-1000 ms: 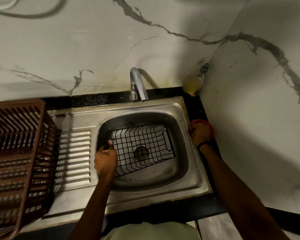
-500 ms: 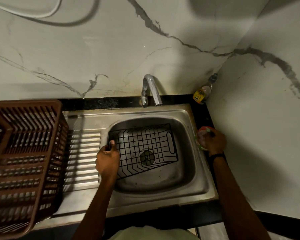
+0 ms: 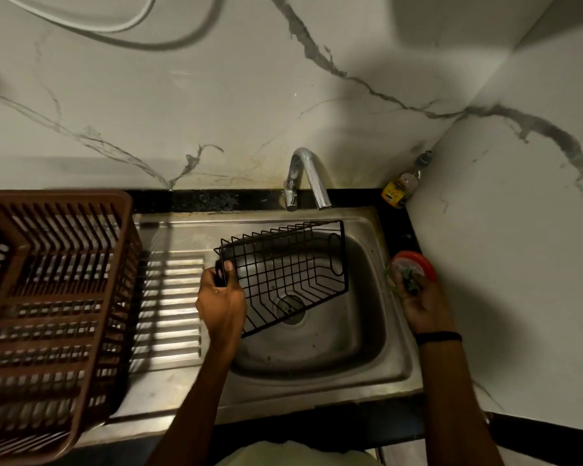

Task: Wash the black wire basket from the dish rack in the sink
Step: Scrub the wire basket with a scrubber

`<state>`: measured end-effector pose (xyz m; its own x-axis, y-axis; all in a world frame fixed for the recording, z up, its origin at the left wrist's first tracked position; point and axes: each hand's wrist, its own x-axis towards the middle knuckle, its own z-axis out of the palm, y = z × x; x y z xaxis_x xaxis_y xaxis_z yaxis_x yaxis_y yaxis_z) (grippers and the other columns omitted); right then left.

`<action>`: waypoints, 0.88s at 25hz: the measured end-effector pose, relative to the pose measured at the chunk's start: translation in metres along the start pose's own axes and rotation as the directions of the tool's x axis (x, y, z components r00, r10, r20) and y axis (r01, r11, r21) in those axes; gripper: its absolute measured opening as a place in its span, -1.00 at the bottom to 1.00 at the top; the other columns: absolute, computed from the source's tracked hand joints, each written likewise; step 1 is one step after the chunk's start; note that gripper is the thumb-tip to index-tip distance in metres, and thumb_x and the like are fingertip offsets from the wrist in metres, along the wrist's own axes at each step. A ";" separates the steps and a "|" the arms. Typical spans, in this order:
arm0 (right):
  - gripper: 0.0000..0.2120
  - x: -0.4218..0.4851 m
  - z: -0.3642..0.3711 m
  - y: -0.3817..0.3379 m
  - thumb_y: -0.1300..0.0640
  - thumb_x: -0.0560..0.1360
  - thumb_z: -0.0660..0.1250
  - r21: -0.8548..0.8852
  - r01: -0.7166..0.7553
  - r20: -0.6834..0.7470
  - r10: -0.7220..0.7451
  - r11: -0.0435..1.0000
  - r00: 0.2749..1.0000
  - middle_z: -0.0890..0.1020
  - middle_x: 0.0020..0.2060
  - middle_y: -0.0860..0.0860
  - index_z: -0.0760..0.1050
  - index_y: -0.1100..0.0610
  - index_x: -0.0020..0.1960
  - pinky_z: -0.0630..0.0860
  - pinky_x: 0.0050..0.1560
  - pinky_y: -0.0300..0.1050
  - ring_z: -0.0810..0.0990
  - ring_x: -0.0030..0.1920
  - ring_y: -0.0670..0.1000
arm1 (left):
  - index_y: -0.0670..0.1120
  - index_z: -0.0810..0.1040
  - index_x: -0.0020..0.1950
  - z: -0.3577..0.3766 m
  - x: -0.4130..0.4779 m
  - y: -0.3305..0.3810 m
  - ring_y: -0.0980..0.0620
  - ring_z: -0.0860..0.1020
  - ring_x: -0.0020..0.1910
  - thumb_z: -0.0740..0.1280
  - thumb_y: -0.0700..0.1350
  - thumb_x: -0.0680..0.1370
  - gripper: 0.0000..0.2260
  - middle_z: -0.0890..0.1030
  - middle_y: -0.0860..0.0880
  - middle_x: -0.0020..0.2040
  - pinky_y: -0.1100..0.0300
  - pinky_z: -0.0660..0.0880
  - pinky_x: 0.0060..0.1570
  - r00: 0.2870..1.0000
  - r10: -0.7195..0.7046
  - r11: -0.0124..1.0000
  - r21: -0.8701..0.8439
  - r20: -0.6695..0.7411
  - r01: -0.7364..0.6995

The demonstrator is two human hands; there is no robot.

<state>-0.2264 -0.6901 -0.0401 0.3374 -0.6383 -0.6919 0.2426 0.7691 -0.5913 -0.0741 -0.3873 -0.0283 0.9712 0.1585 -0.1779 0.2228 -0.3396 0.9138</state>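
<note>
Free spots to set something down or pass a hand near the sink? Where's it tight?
Free: the ribbed drainboard between the dish rack and the sink bowl; its floor in front of the tilted black wire basket that the left hand grips. Tight: the right rim, where the right hand holds a red-rimmed tub, and the back corner with the bottle.

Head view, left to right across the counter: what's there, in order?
Brown dish rack → ribbed drainboard → left hand → black wire basket → right hand, holding a red-rimmed tub.

A pale top (image 3: 297,454) leaves the forearms bare; a thin black band (image 3: 438,337) sits just behind the right hand (image 3: 423,306).
</note>
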 end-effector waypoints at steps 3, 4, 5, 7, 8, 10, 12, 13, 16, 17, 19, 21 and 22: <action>-0.74 -0.042 0.011 0.023 0.29 0.57 0.28 0.115 -0.096 0.145 0.079 0.989 0.986 0.65 0.06 0.20 0.48 0.23 0.26 0.65 -0.19 -0.10 0.70 -0.01 0.13 | -0.19 0.55 0.07 0.001 0.003 0.003 0.18 0.50 -0.27 0.24 0.03 0.68 -0.72 0.53 0.07 -0.25 0.25 0.41 -0.25 1.000 0.017 0.998 -0.065 -0.014 -0.018; -0.74 -0.051 0.015 0.033 0.30 0.56 0.29 0.069 -0.081 0.172 0.068 0.994 0.983 0.64 0.08 0.18 0.49 0.22 0.25 0.65 -0.14 -0.10 0.69 0.03 0.12 | -0.20 0.55 0.07 0.002 0.005 0.004 0.18 0.49 -0.28 0.24 0.02 0.68 -0.72 0.53 0.06 -0.25 0.27 0.40 -0.26 1.000 0.014 0.997 -0.079 -0.016 -0.015; -0.74 -0.056 0.020 0.041 0.31 0.55 0.31 -0.021 -0.030 0.158 0.032 0.999 0.987 0.64 0.08 0.15 0.50 0.22 0.23 0.65 -0.08 -0.09 0.67 0.08 0.12 | -0.20 0.55 0.06 0.003 0.006 0.005 0.19 0.48 -0.29 0.24 0.01 0.68 -0.72 0.52 0.06 -0.26 0.28 0.40 -0.27 1.000 0.016 0.996 -0.087 -0.016 -0.017; -0.75 -0.063 0.025 0.059 0.28 0.54 0.35 -0.243 0.178 0.214 -0.126 0.954 0.969 0.64 0.06 0.11 0.51 0.23 0.21 0.63 -0.03 -0.09 0.64 0.10 0.08 | -0.22 0.55 0.05 0.004 0.004 0.007 0.22 0.48 -0.32 0.23 0.02 0.68 -0.70 0.51 0.06 -0.28 0.36 0.38 -0.29 0.999 0.053 0.996 -0.075 -0.011 -0.054; -0.76 -0.068 0.029 0.066 0.21 0.54 0.38 -0.412 0.331 0.261 -0.238 0.849 0.936 0.65 0.06 0.07 0.52 0.20 0.20 0.61 -0.02 -0.09 0.64 0.09 0.04 | -0.23 0.55 0.05 0.005 0.002 0.008 0.24 0.49 -0.33 0.23 0.01 0.68 -0.70 0.50 0.07 -0.28 0.44 0.37 -0.32 0.996 0.089 0.994 -0.065 -0.005 -0.090; -0.81 -0.074 0.036 0.078 0.09 0.53 0.40 -0.756 0.563 0.416 -0.418 0.335 0.808 0.65 0.02 -0.05 0.56 0.06 0.13 0.54 0.01 -0.19 0.62 0.04 -0.07 | -0.26 0.55 0.06 0.005 -0.004 0.011 0.32 0.52 -0.32 0.25 -0.04 0.67 -0.72 0.49 0.09 -0.29 0.48 0.41 -0.33 0.986 0.165 0.984 -0.074 0.015 -0.163; -0.83 -0.074 0.043 0.086 0.13 0.54 0.39 -0.797 0.599 0.565 -0.452 -0.082 0.690 0.64 0.02 -0.04 0.59 0.08 0.13 0.48 0.02 -0.24 0.59 0.02 -0.07 | -0.30 0.55 0.07 0.005 -0.008 0.013 0.33 0.52 -0.31 0.26 -0.03 0.66 -0.69 0.48 0.10 -0.30 0.48 0.42 -0.34 0.972 0.234 0.969 -0.093 0.027 -0.230; -0.83 -0.072 0.045 0.090 0.18 0.55 0.37 -0.770 0.608 0.624 -0.430 -0.196 0.652 0.65 0.04 0.01 0.60 0.12 0.13 0.50 0.05 -0.21 0.60 0.03 -0.03 | -0.31 0.55 0.07 0.006 -0.011 0.014 0.30 0.53 -0.31 0.25 0.01 0.65 -0.64 0.48 0.10 -0.30 0.48 0.41 -0.35 0.963 0.269 0.959 -0.104 0.030 -0.264; -0.75 -0.064 0.050 0.104 0.34 0.55 0.28 -0.715 0.579 0.690 -0.263 -0.392 0.674 0.62 0.13 0.12 0.59 0.18 0.17 0.52 0.16 -0.12 0.61 0.10 0.08 | -0.31 0.55 0.11 0.007 -0.015 0.015 0.27 0.53 -0.29 0.26 0.04 0.65 -0.62 0.48 0.11 -0.27 0.47 0.42 -0.34 0.943 0.331 0.937 -0.135 0.035 -0.323; -0.69 -0.064 0.052 0.110 0.39 0.53 0.24 -0.692 0.569 0.696 -0.198 -0.444 0.691 0.59 0.17 0.12 0.57 0.18 0.21 0.50 0.18 -0.14 0.59 0.13 0.08 | -0.28 0.55 0.09 0.007 -0.015 0.015 0.25 0.53 -0.29 0.27 0.06 0.66 -0.63 0.48 0.10 -0.27 0.46 0.43 -0.33 0.932 0.360 0.925 -0.139 0.031 -0.353; -0.63 -0.071 0.056 0.119 0.43 0.53 0.21 -0.651 0.568 0.705 -0.123 -0.503 0.699 0.54 0.25 0.11 0.52 0.19 0.28 0.47 0.20 -0.20 0.55 0.19 0.07 | -0.20 0.53 0.02 0.007 -0.015 0.016 0.22 0.51 -0.31 0.24 0.12 0.64 -0.63 0.48 0.09 -0.27 0.44 0.43 -0.31 0.908 0.418 0.899 -0.154 0.031 -0.409; -0.64 -0.082 0.059 0.125 0.41 0.54 0.21 -0.662 0.575 0.697 -0.111 -0.481 0.708 0.51 0.28 0.12 0.50 0.21 0.30 0.44 0.26 -0.19 0.52 0.25 0.06 | -0.13 0.51 -0.01 0.007 -0.018 0.018 0.24 0.49 -0.31 0.24 0.16 0.63 -0.65 0.47 0.10 -0.27 0.44 0.44 -0.29 0.898 0.438 0.887 -0.173 0.028 -0.428; -0.65 -0.088 0.059 0.130 0.40 0.54 0.22 -0.669 0.579 0.697 -0.121 -0.465 0.707 0.52 0.29 0.13 0.49 0.22 0.30 0.42 0.30 -0.18 0.50 0.27 0.07 | -0.10 0.50 -0.02 0.008 -0.020 0.018 0.26 0.50 -0.29 0.23 0.18 0.63 -0.67 0.46 0.12 -0.26 0.45 0.44 -0.28 0.897 0.441 0.886 -0.169 0.018 -0.432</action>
<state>-0.1710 -0.5322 -0.0312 0.8427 -0.5227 -0.1290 -0.5261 -0.7487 -0.4033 -0.0884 -0.4042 -0.0116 0.9714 -0.0245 0.2363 -0.2360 -0.2129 0.9481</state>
